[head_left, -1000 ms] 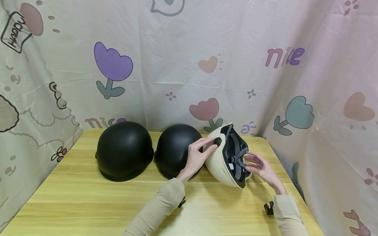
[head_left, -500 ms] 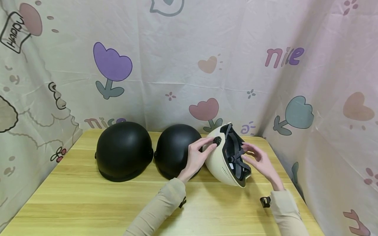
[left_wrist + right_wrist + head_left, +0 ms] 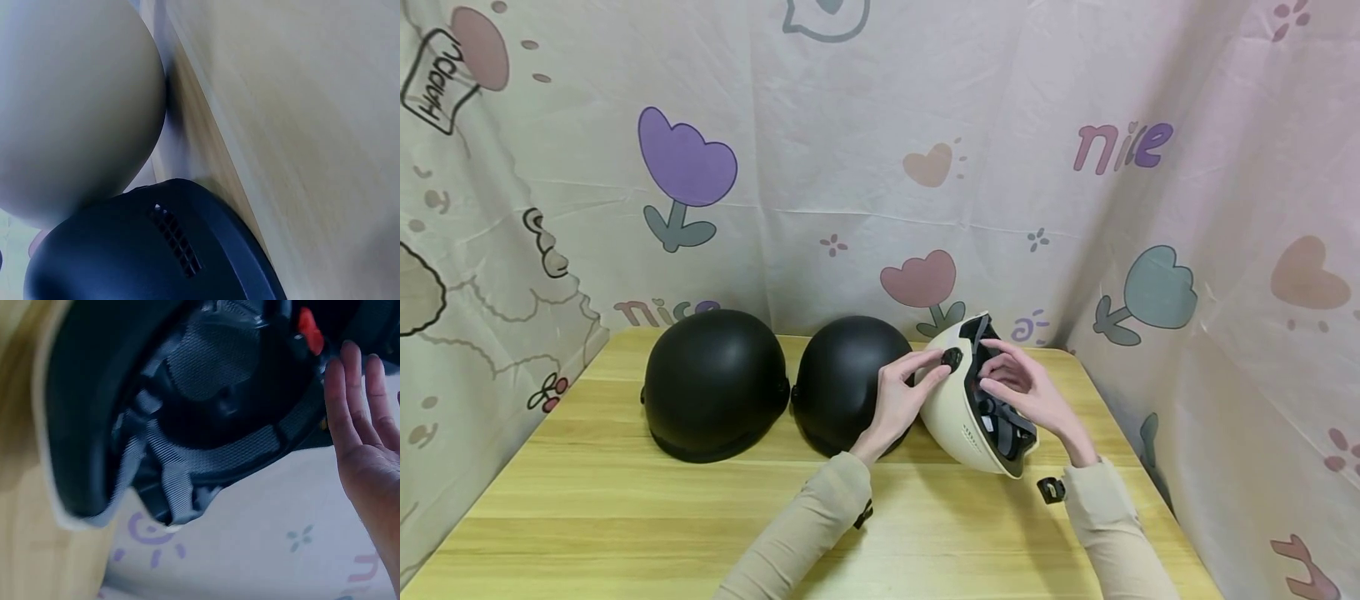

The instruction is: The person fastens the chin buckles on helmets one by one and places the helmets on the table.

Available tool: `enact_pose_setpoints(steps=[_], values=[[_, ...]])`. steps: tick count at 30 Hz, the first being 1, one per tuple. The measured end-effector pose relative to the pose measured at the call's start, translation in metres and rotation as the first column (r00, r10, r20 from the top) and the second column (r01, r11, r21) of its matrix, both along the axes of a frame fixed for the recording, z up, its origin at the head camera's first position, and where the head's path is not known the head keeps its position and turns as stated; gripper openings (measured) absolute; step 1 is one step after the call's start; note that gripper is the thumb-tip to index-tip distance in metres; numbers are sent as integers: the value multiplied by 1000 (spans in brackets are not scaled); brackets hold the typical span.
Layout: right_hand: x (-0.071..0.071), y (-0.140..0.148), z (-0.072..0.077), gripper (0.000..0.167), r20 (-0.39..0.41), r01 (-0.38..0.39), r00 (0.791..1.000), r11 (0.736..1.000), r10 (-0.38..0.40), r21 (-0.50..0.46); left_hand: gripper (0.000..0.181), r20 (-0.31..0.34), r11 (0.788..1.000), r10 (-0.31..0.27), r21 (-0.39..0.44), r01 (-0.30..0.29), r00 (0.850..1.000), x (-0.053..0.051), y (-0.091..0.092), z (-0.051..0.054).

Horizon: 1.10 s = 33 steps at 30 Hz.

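A cream helmet (image 3: 955,417) lies tipped on its side at the right, its dark padded opening turned to the right. My left hand (image 3: 901,400) pinches the round black knob (image 3: 952,359) on its shell between thumb and fingers. At the opening is my right hand (image 3: 1026,387), its fingers loosely bent in front of the padding. In the right wrist view those fingers (image 3: 353,400) extend beside the rim, close to a red tab (image 3: 310,331), with nothing visibly held. Grey straps (image 3: 178,487) cross the dark lining (image 3: 212,356). Neither hand shows in the left wrist view.
Two black helmets stand dome up on the wooden table (image 3: 625,517): a larger one (image 3: 715,383) at the left and another (image 3: 850,375) beside the cream helmet. A printed cloth (image 3: 820,167) hangs behind and along both sides.
My right hand has left the strap at the helmet's lower right edge and moved up and left to the upper part of the opening. My left hand and the helmets stay put.
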State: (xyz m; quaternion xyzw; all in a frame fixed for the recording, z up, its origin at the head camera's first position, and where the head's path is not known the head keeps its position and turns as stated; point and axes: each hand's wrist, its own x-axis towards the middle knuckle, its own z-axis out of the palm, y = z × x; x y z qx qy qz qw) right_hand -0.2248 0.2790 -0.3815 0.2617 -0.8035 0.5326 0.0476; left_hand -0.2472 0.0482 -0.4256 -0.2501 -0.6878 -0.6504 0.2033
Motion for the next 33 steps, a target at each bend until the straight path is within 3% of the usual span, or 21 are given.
enact_pose_setpoints(steps=[6,15,25,33], values=[[-4,-14,11,66,9,-45,999,997,45,62,32,1,1000,6,-28,-6,1000,0,-1,1],[-5,-28,14,70,40,-15,999,987,8,157,27,34,1000,-25,-14,26,999,0,-1,3],[-5,-31,13,63,32,30,999,993,-34,116,23,43,999,-53,-1,53,998,0,0,4],[-6,-21,13,60,11,70,997,993,-72,94,31,103,996,-89,14,88,991,0,-2,3]])
